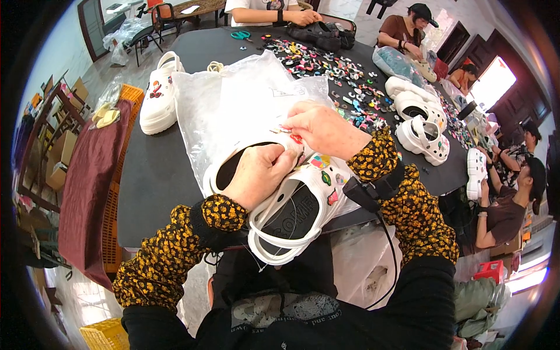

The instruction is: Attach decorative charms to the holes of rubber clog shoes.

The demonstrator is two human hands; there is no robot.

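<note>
A white clog lies on a clear plastic bag in front of me. My left hand is closed on this clog, with its fingers at the upper. Above the toe part, my right hand pinches a small shoe charm, partly hidden by the fingers. Close to my body sits a second white clog with a dark insole and several colourful charms on its upper. My left wrist is next to its opening.
Many loose charms are spread over the dark table. One white clog stands at left, several more at right. Teal scissors lie at the far edge. Other people work around the table. A black cable hangs by my right arm.
</note>
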